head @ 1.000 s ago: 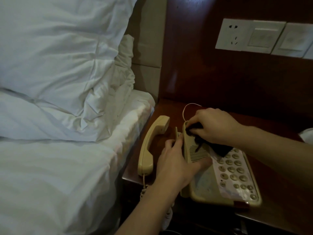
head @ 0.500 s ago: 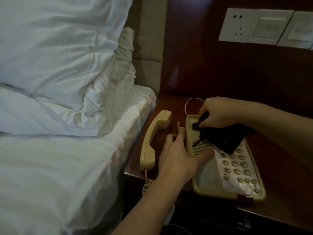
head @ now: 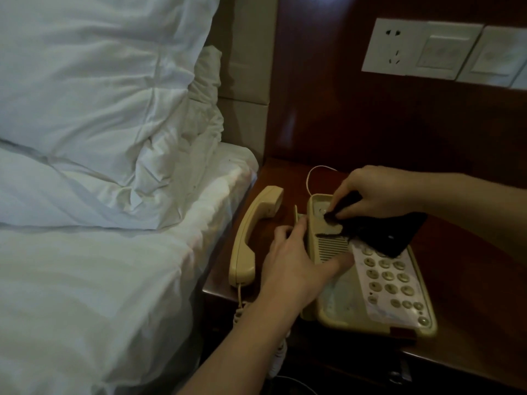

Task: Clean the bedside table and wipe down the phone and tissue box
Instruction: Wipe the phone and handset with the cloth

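A beige phone base (head: 370,297) with round keys sits on the dark wooden bedside table (head: 462,280). Its handset (head: 251,238) lies off the cradle, to the left of the base on the table. My right hand (head: 379,192) grips a dark cloth (head: 390,232) and presses it into the upper cradle of the base. My left hand (head: 296,260) holds the left side of the base, thumb stretched over the speaker grille. No tissue box is in view.
A bed with white sheets (head: 99,280) and pillows (head: 85,95) borders the table on the left. A wall plate with a socket and switches (head: 445,52) hangs on the wooden panel behind. A thin cord (head: 313,175) loops behind the phone; the coiled handset cord (head: 242,306) hangs off the front.
My right hand has moved with the cloth from the keypad's top edge up into the cradle at the far end of the base. My left hand has stayed on the base.
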Motion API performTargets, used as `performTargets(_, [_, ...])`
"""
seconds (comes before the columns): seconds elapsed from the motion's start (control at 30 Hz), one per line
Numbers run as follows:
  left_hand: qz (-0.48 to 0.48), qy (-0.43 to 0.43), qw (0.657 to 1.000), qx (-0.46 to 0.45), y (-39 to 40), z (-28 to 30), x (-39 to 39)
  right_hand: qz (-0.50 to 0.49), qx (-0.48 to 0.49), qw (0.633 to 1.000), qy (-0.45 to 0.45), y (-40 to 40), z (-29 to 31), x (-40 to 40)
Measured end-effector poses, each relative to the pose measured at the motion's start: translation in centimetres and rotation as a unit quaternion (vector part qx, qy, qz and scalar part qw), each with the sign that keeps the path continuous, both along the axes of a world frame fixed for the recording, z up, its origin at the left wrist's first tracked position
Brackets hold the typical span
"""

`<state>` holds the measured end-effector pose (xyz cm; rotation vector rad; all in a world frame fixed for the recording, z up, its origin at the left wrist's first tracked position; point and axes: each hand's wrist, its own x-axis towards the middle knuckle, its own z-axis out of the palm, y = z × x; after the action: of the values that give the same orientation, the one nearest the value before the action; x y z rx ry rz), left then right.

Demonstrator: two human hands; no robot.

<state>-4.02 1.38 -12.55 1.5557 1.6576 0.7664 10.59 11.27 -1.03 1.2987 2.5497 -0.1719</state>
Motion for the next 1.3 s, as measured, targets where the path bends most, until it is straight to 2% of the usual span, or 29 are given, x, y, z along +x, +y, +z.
performTargets(0.07, [-0.003, 0.001, 1.000, -0.002, 0.0, 0.1, 0.1, 0.031, 0.047, 0.997, -0.058, 0.1, 0.2, -0.5])
performTargets(0.1, [-0.004, 0.000, 1.000, -0.001, 0.0, 0.2, 0.0, 0.039, 0.067, 0.996, -0.047, 0.1, -0.2, -0.9])
performTargets(0.23, [-0.014, 0.005, 1.000, 0.000, 0.0, 0.0, 0.0, -0.027, 0.029, 0.987, 0.155, -0.3, -2.9, -0.7])
performTargets(0.33, [-0.004, 0.000, 1.000, -0.004, -0.1, 0.1, 0.1, -0.082, -0.054, 0.978, 0.184, -0.4, -2.1, 1.1])
performTargets(0.5, [-0.002, -0.003, 1.000, -0.004, 0.0, 0.2, 0.2, -0.149, 0.061, 0.953, 0.259, 0.6, -1.9, 1.5])
performTargets(0.63, [-0.006, -0.004, 1.000, -0.003, 0.0, 0.2, 0.1, -0.095, 0.030, 0.968, 0.229, 0.8, -4.0, 0.6])
performTargets(0.77, [-0.007, -0.004, 1.000, -0.001, 0.0, 0.1, 0.1, -0.053, -0.003, 0.963, 0.263, 1.1, -3.6, 0.0])
performTargets(0.9, [-0.009, -0.005, 1.000, 0.003, 0.0, 0.0, 0.1, 0.003, 0.100, 0.982, 0.160, 1.4, -3.9, -1.4])
performTargets(1.03, [-0.004, -0.004, 1.000, -0.005, -0.1, 0.2, 0.1, -0.040, 0.180, 0.975, 0.121, 2.6, -3.8, -1.5])
performTargets(1.1, [-0.003, -0.005, 1.000, -0.005, -0.1, 0.2, 0.1, -0.081, 0.140, 0.974, 0.160, 2.7, -3.7, -0.9])
performTargets(1.2, [-0.002, -0.008, 1.000, -0.004, -0.2, 0.2, 0.1, -0.088, 0.061, 0.974, 0.201, 2.3, -3.7, 0.3])
performTargets(1.3, [-0.004, -0.008, 1.000, -0.005, -0.2, 0.2, 0.2, -0.108, 0.045, 0.969, 0.217, 2.5, -4.0, 0.4])
